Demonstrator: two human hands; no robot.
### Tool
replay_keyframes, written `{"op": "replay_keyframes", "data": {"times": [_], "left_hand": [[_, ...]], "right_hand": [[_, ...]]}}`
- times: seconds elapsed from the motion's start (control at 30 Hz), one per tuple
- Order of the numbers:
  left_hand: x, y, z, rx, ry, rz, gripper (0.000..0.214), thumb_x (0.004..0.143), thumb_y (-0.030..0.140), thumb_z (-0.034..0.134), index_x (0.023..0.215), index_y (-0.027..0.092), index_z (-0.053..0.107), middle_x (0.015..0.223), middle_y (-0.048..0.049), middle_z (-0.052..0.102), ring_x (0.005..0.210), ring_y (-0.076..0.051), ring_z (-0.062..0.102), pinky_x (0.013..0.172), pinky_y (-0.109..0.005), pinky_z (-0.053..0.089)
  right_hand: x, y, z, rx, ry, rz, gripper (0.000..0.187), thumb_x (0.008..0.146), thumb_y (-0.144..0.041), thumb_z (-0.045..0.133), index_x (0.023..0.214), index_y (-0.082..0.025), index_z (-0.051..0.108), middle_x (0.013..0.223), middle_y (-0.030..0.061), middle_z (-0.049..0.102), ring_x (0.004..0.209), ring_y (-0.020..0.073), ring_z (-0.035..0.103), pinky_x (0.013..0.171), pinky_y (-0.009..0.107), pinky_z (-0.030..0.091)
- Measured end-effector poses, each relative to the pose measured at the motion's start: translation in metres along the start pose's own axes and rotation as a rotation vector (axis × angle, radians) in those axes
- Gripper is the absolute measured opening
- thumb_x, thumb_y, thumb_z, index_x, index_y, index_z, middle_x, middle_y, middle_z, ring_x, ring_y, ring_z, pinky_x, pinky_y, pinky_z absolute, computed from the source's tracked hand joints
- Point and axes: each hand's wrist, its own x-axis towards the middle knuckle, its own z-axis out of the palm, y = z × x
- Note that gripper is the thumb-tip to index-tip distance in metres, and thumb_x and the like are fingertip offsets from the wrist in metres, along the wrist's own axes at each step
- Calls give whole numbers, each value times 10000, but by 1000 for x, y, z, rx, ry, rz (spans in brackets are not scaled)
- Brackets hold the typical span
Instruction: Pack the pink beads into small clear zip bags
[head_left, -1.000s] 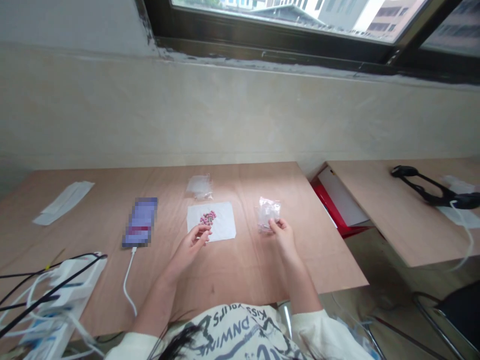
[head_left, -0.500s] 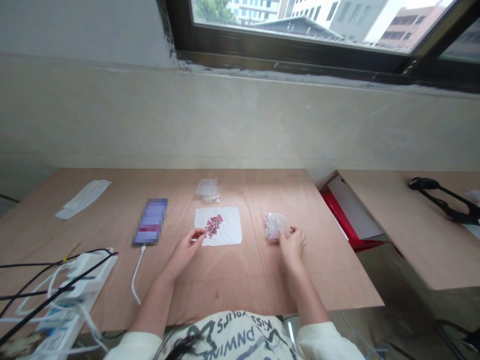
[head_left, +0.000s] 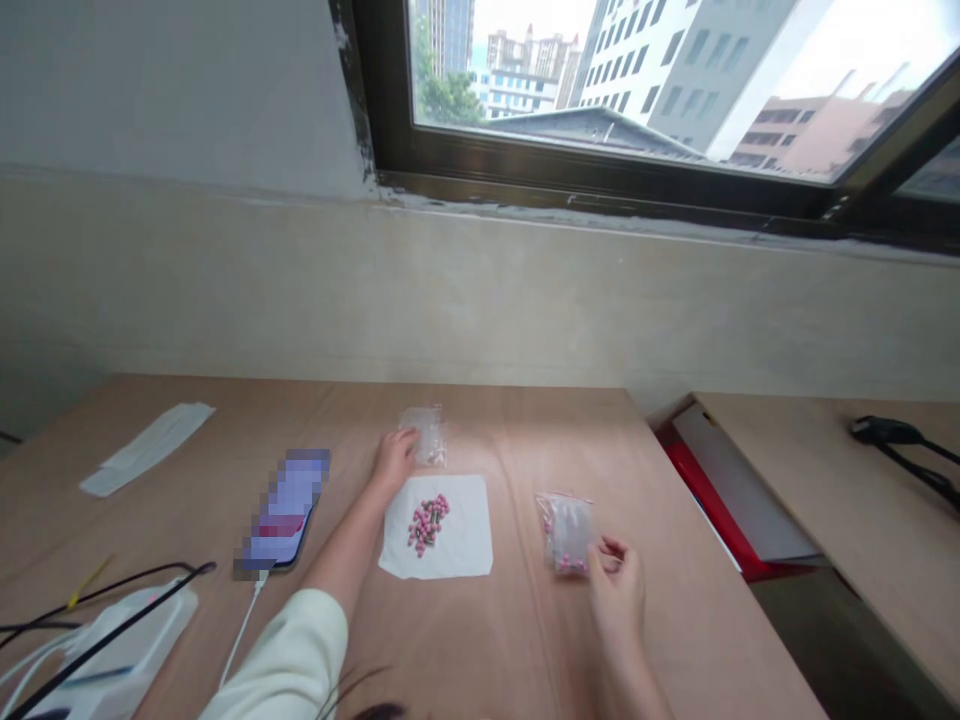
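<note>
At the middle of the wooden table [head_left: 465, 650], a white sheet of paper [head_left: 470, 530] lies flat, bearing a loose cluster of pink beads [head_left: 427, 522] with some darker pieces among them, heaped left of the sheet's centre. Just beyond the sheet's far edge is a clear plastic bag [head_left: 430, 440]; the left hand [head_left: 395, 458] reaches out to it, fingertips at its left side, though whether they are clamped on the plastic cannot be told. To the right of the sheet, apart from it, lies a clear zip bag [head_left: 568, 535] with pink beads showing at its near end and along its left side. The right hand [head_left: 621, 580] is at that bag's near right edge, fingers curled; whether thumb and fingers grip the edge or stand apart cannot be made out. Left of the sheet, a smartphone [head_left: 283, 515] with a blurred screen lies at a slant, a white cable [head_left: 241, 632] running from its near end. At the near left is a white power strip [head_left: 139, 640] crossed by black cords [head_left: 112, 640], and a white paper strip [head_left: 148, 450] lies at the far left.
</note>
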Motion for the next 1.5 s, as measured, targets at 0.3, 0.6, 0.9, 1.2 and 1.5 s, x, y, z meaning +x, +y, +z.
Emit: {"op": "replay_keyframes", "data": {"times": [0.3,0.6,0.9,1.2,1.5], "left_hand": [[-17,13,-39,-47,62,41,256,741,147,459,886,213,660,985,-58,637,947,-186,531,943,-401,307],[-127,65,-62,-387,-223,263,268,770,153,469,930,270,649,1015,-47,627,1076,-197,458,977,-414,275],[-160,92,-67,-492,-361,-28,216,768,172,418,916,191,575,924,-47,586,886,-173,507,823,-311,391],[-147,96,-58,-611,-461,-196,271,773,394,429,645,157,466,591,42,447,546,-91,416,493,-194,342],[-152,92,-64,-585,-568,-202,262,744,359,469,581,158,427,553,51,401,497,-74,353,432,-177,272]], "right_hand": [[-11,-32,8,212,-66,54,337,607,-419,558,833,-177,497,743,30,533,562,132,475,518,258,427],[-66,-99,56,646,-936,341,433,661,-513,532,866,-139,607,782,88,636,627,162,561,515,275,438],[-116,-88,54,407,-737,-168,287,756,-307,469,988,-199,599,906,81,637,820,207,570,780,397,425],[-140,-79,51,246,-866,-417,662,629,-78,446,1265,-201,311,1254,95,393,1158,234,347,940,418,310],[-122,-112,44,216,-854,-181,150,754,-317,459,702,-176,458,677,0,487,615,120,452,551,233,364]]}}
